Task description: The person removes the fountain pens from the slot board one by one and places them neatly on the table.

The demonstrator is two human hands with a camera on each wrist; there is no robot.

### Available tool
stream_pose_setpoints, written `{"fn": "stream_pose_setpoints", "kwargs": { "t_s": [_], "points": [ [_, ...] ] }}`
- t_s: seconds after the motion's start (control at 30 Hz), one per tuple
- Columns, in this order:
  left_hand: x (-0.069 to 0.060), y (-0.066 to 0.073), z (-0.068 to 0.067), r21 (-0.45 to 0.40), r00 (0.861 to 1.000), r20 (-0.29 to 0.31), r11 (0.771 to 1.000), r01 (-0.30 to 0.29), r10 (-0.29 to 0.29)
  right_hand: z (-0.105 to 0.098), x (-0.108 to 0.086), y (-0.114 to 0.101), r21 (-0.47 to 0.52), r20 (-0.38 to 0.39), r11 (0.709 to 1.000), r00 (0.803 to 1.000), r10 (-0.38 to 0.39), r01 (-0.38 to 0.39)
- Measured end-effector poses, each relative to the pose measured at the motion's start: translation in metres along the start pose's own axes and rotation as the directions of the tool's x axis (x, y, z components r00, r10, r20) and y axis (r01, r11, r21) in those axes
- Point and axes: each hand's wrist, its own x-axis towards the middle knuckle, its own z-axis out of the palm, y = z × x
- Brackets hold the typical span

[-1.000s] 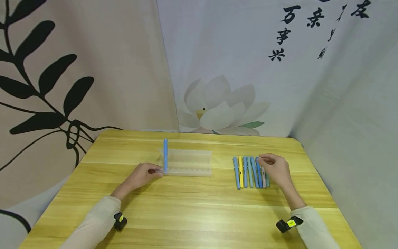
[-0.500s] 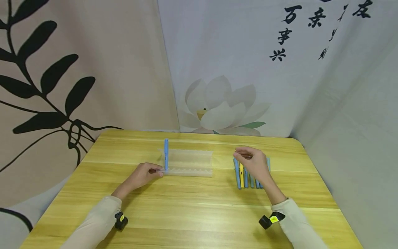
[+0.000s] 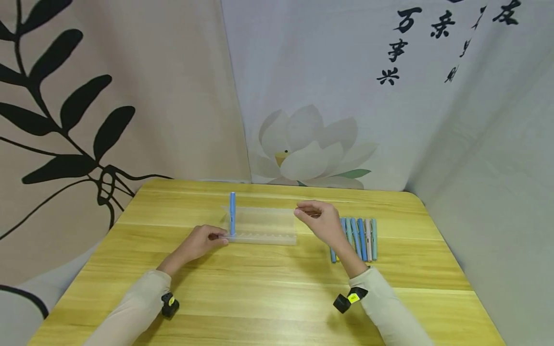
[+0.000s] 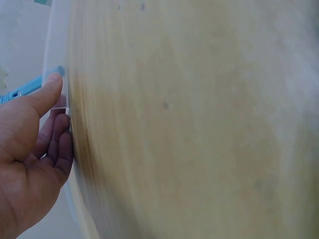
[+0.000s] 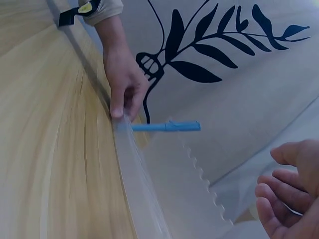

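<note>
A clear plastic pen rack (image 3: 264,225) with a notched edge stands on the table. One blue pen (image 3: 232,214) is upright at its left end. My left hand (image 3: 200,245) pinches the rack's left front corner; in the left wrist view the thumb (image 4: 50,92) lies over the clear plastic beside the blue pen (image 4: 30,87). My right hand (image 3: 321,222) hovers by the rack's right end, fingers loosely bent. Nothing shows between those fingers (image 5: 279,196) in the right wrist view. Several pens (image 3: 362,240) lie side by side on the right, partly hidden behind my right hand and forearm.
The wooden table (image 3: 259,293) reaches back to a hanging cloth (image 3: 311,72) with a printed lotus and characters. Another cloth (image 3: 182,86) with dark printed leaves hangs on the left. Each wrist carries a small black camera (image 3: 169,305).
My right hand has moved left from above the right end of the pen row, across it, to the rack's right end. The left hand keeps its grip on the rack.
</note>
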Motion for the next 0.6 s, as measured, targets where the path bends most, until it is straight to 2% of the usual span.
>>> {"fn": "stream_pose_setpoints", "kwargs": {
  "t_s": [0.23, 0.6],
  "points": [
    [0.0, -0.001, 0.0, 0.002, 1.0, -0.004, 1.0, 0.001, -0.001, 0.033, 0.006, -0.006, 0.056, 0.028, 0.998, 1.0, 0.003, -0.005],
    [-0.001, -0.001, 0.0, -0.008, 1.0, 0.003, 1.0, 0.013, -0.013, 0.091, 0.01, -0.007, 0.095, 0.112, 0.995, 0.992, -0.053, 0.043]
  ]
}}
